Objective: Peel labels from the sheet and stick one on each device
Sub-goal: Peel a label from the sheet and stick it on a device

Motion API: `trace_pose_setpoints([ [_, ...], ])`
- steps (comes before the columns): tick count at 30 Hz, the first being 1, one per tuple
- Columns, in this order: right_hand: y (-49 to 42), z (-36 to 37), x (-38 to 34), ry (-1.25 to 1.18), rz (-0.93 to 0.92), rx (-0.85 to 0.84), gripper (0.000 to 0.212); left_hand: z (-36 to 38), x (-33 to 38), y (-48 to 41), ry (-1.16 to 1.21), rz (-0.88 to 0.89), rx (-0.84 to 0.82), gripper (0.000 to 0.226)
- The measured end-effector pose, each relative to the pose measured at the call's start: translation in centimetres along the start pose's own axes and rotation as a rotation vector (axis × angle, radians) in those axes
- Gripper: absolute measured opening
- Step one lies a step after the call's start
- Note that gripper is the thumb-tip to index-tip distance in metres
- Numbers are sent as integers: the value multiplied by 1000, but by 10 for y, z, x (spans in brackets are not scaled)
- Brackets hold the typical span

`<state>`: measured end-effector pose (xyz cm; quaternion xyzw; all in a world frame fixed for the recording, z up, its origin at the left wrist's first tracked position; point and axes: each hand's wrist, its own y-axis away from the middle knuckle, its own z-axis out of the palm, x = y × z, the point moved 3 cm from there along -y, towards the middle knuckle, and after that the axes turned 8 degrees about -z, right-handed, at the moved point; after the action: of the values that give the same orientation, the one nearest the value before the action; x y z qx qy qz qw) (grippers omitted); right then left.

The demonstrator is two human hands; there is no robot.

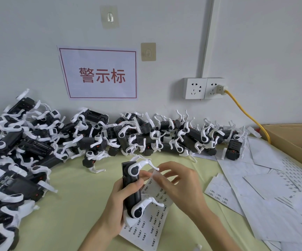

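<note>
1. Gripping a black device [131,187] upright, the left hand [118,211] is curling its fingers round the body, thumb across the front, near the middle of the green table [77,196].
2. Lying far left and stretching along the wall, a heap of devices [37,142] with white clips is covering the table's left side.
3. Sitting just right of the held device, the label sheet [152,212] is running under both hands, its top edge lifting.
4. Pinching at that top edge, the right hand [179,185] is bending thumb and forefinger together; whether a label is between them I cannot tell.
5. Spreading across the right, used sheets [264,187] are lying beside a cardboard box [291,142].
</note>
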<state>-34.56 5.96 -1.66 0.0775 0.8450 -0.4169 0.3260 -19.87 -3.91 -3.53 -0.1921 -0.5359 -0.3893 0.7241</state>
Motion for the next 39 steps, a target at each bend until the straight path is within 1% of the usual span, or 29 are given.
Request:
trace_pose_setpoints([
  [2, 1, 0, 2, 18, -6, 9, 9, 0, -1, 0, -24, -3, 1, 60],
  [6, 0, -1, 4, 49, -33, 15, 9, 0, -1, 0, -61, -6, -20, 54],
  [8, -1, -1, 6, 48, -32, 4, 12, -1, -3, 0, -71, -3, -6, 53],
  [11, -1, -1, 7, 44, -36, 7, 11, -2, -4, -2, -89, 16, 36, 55],
  [15, 0, 0, 7, 68, -18, -6, 4, -3, -5, -3, -65, 12, 57, 55],
  [19, 1, 0, 7, 101, 1, -24, 11, -1, -4, -3, -44, 1, 43, 53],
  [22, 1, -1, 7, 95, 17, -30, 4, -1, -4, -4, -35, 5, 24, 54],
  [26, -1, -2, 7, 38, 87, -37, 15, -2, -5, -4, -30, 15, 8, 53],
  [31, -2, -3, 13, 21, 153, -60, 18, -1, -5, -2, -89, 29, -15, 45],
  [34, -3, -3, 13, 15, 180, -28, 21, -1, -4, -1, -99, 36, -9, 45],
  [39, -5, -9, 13, -40, 201, 88, 24, 2, 1, -1, -112, 46, -22, 41],
])
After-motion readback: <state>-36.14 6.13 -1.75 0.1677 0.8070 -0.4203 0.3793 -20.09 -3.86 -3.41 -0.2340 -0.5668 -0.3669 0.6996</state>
